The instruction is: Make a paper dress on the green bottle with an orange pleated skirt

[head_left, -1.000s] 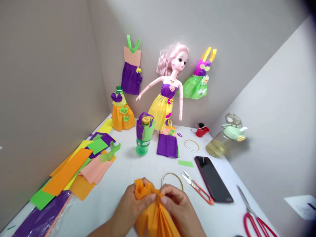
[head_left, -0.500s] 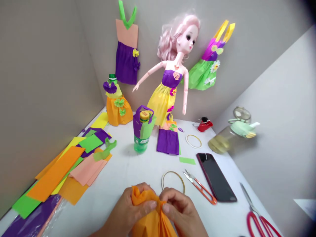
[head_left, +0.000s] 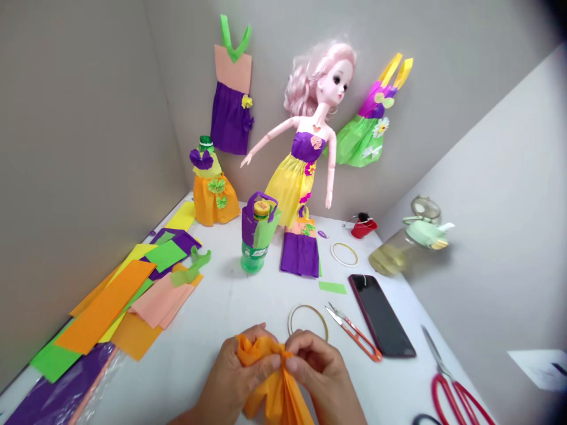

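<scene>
Orange fabric (head_left: 279,392), gathered into folds along its top, hangs between both hands at the bottom centre. My left hand (head_left: 241,375) pinches its bunched upper edge between thumb and fingers. Close beside it, my right hand (head_left: 316,372) pinches the pleats, the two thumbs almost meeting. A roll of thin tape or ring (head_left: 326,326) lies just behind the fingers, partly covered by them. Orange-handled snips (head_left: 354,335) rest to the right of my right hand.
Coloured sheets (head_left: 106,307) are piled at left. A doll (head_left: 305,144), a dressed green bottle (head_left: 253,257) and a small purple dress (head_left: 300,254) stand or lie behind. On the right are a phone (head_left: 381,316), red scissors (head_left: 456,392) and a jug (head_left: 396,248).
The camera view has shifted slightly, moving the background a little. Both hands still pinch the orange fabric, whose hanging folds have changed shape and swung a little.
</scene>
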